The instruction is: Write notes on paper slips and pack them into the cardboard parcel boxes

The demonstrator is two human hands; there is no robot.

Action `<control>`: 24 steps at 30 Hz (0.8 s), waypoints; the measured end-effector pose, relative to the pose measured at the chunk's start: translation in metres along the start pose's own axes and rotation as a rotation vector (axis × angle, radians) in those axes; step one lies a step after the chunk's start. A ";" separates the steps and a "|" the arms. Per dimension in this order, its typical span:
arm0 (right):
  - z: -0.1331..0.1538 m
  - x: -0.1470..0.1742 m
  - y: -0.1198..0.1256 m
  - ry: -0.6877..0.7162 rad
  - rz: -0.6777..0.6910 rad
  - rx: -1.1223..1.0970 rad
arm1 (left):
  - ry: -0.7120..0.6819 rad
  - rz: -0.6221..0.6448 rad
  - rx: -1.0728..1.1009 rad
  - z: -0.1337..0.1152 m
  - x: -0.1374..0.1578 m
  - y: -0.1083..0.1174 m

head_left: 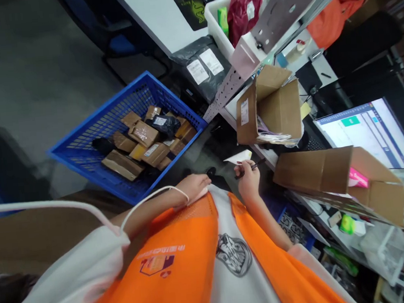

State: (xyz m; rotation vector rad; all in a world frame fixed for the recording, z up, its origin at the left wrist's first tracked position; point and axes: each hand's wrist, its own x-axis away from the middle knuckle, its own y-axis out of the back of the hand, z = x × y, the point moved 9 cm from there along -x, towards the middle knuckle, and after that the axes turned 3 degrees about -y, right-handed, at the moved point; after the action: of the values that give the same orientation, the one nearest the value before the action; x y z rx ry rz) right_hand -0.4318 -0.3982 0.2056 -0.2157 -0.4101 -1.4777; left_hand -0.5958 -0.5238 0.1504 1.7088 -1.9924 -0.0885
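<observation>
Head view: dark pen (pixel 258 163) in right hand (pixel 249 181)

Right hand just right of frame centre, fingers curled round the pen; white paper slip (pixel 240 157) at the fingers, its grip unclear. Left hand (pixel 194 188) near centre against orange vest (pixel 181 238); can't tell if fingers pinch it. Blue crate (pixel 83 166) of parcels (pixel 144 133) left of centre; open cardboard boxes (pixel 313 172) at right.
</observation>
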 end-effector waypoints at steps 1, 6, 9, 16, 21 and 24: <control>0.001 -0.003 -0.001 0.009 -0.010 0.008 | 0.018 -0.071 0.012 0.001 -0.009 0.011; 0.001 -0.029 -0.009 0.038 -0.058 0.011 | -0.064 -0.306 -0.278 -0.028 -0.056 0.049; 0.000 -0.048 -0.016 0.055 -0.071 -0.032 | -0.120 -0.318 -0.361 -0.053 -0.082 0.046; -0.012 -0.078 -0.040 0.020 0.049 -0.104 | -0.068 -0.508 -0.246 -0.064 -0.110 0.058; -0.014 -0.080 -0.056 0.041 0.129 -0.049 | -0.068 -0.552 -0.278 -0.059 -0.113 0.073; -0.015 -0.082 -0.062 0.013 0.109 -0.083 | -0.112 -0.469 -0.391 -0.059 -0.118 0.077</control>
State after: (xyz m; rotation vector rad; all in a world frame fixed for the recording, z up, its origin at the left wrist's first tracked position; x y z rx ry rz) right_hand -0.4948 -0.3347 0.1534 -0.2900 -0.3218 -1.3896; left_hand -0.6319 -0.3807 0.1905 1.8901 -1.4782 -0.6996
